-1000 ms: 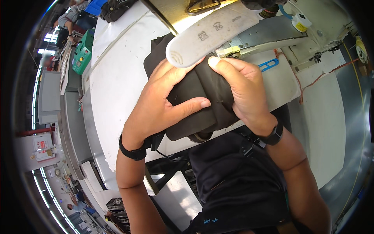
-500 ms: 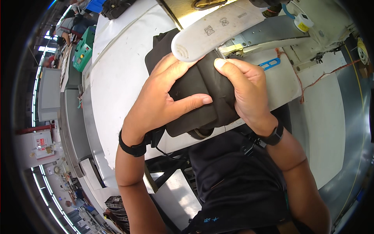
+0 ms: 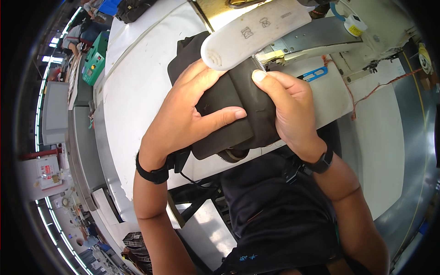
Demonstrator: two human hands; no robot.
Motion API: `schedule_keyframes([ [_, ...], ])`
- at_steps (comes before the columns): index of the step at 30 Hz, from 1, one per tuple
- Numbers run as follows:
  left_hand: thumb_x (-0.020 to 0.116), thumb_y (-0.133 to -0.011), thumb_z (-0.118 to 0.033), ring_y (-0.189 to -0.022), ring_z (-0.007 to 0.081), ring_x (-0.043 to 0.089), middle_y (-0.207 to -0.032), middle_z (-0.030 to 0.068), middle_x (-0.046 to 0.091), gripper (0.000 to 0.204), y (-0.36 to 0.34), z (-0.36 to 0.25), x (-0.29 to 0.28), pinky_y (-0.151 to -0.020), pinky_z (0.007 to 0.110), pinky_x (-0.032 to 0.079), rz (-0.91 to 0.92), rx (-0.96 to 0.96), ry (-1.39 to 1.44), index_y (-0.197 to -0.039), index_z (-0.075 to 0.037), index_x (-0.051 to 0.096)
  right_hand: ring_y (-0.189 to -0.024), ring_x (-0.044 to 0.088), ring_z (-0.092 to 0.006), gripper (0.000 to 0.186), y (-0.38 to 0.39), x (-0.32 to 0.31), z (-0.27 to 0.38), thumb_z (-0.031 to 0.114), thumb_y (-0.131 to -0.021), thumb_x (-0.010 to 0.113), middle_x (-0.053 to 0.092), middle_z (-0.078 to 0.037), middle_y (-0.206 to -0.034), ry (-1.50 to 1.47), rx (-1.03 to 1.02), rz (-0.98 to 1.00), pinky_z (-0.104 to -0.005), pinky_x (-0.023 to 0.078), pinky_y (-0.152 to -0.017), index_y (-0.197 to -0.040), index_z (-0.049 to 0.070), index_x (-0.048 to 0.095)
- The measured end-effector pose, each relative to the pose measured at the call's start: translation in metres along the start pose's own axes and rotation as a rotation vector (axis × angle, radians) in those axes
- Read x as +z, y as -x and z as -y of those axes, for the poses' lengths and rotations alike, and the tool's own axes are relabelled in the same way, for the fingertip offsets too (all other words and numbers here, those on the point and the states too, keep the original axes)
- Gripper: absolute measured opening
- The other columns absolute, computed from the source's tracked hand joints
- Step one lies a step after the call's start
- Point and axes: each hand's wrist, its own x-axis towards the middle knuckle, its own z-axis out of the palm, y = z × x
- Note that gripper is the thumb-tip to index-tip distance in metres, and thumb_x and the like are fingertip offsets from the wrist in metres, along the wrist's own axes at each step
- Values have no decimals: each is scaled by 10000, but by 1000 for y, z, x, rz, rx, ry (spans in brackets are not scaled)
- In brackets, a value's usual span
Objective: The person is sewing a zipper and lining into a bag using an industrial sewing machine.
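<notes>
Worktop point(image 3: 133, 105) is bearing dark cloth point(image 3: 259, 107). Left fingers point(image 3: 222, 118) are lying spread; right fingers point(image 3: 270, 85), pinching cloth, should be keeping the zipper point(image 3: 259, 63) straight.

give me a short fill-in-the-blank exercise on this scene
1. The left hand lies on the dark fabric, with a black band around its ____.
2. The right hand has its ____ on top, right by the zipper teeth.
3. The slotted strip near the right hand is coloured ____.

Missing words: wrist; thumb; blue.

own hands point(image 3: 178, 114): 2 | wristbands point(image 3: 155, 174): 2 | blue strip point(image 3: 316, 74): 1 | white bottle point(image 3: 354, 26): 1
</notes>
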Motion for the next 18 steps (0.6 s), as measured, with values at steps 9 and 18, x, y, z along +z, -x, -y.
schedule_keyframes([
  [9,837,-834,-213,-1450,331,482,-1557,179,515,749,-7,12,-7,-1201,399,355,-7,5,55,-1513,-69,553,-647,458,3,314,-13,-1,-5,161,-1021,670,562,80,-694,43,-81,47,-213,379,-557,-748,6,664],
  [18,875,-810,-314,-1384,341,531,-1486,182,576,769,12,-13,-3,-1155,414,403,-144,0,-170,-1474,-70,575,-729,635,-63,317,-3,-52,42,244,-1075,600,722,-20,-838,720,-72,132,-223,483,-620,-956,-4,759],
])
